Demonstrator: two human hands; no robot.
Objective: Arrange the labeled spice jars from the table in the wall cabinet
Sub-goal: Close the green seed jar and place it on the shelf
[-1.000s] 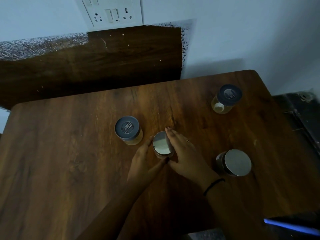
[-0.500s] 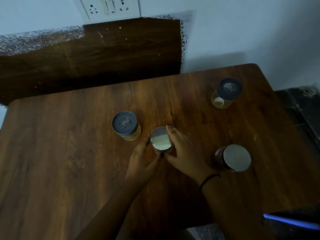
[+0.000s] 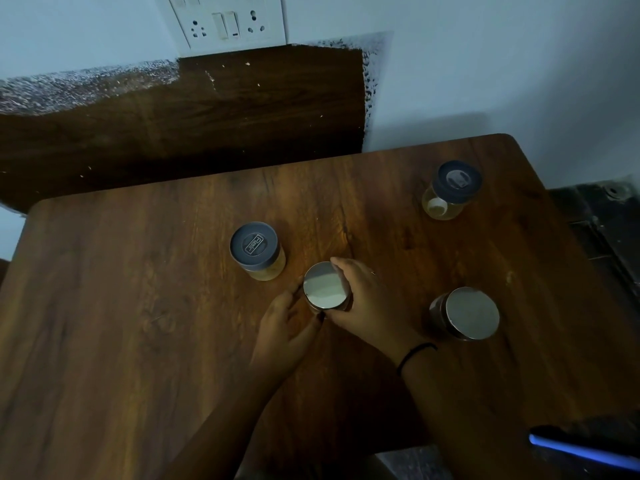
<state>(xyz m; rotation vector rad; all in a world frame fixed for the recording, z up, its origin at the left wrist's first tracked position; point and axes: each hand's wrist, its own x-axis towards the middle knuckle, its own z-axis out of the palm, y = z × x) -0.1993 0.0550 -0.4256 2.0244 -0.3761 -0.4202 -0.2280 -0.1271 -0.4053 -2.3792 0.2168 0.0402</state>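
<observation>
Several spice jars stand on the brown wooden table (image 3: 138, 306). In the middle is a small jar with a shiny steel lid (image 3: 325, 286). My right hand (image 3: 367, 299) curls round its right side, fingers over the far edge. My left hand (image 3: 284, 323) touches its left side with thumb and fingers. A grey-lidded jar (image 3: 257, 250) with yellowish contents stands just left of it. Another grey-lidded jar (image 3: 452, 190) is at the far right, and a wider steel-lidded jar (image 3: 467, 313) sits to the right of my right wrist. The wall cabinet is out of view.
A dark wooden panel (image 3: 207, 116) runs along the wall behind the table, with a white switch and socket plate (image 3: 225, 22) above it. A dark floor ledge (image 3: 602, 230) lies past the table's right edge. A blue-edged dark object (image 3: 581, 452) is at the bottom right.
My right hand's fingers have closed further round the steel-lidded jar. My left hand has stayed at its left side. The jar stays on the table.
</observation>
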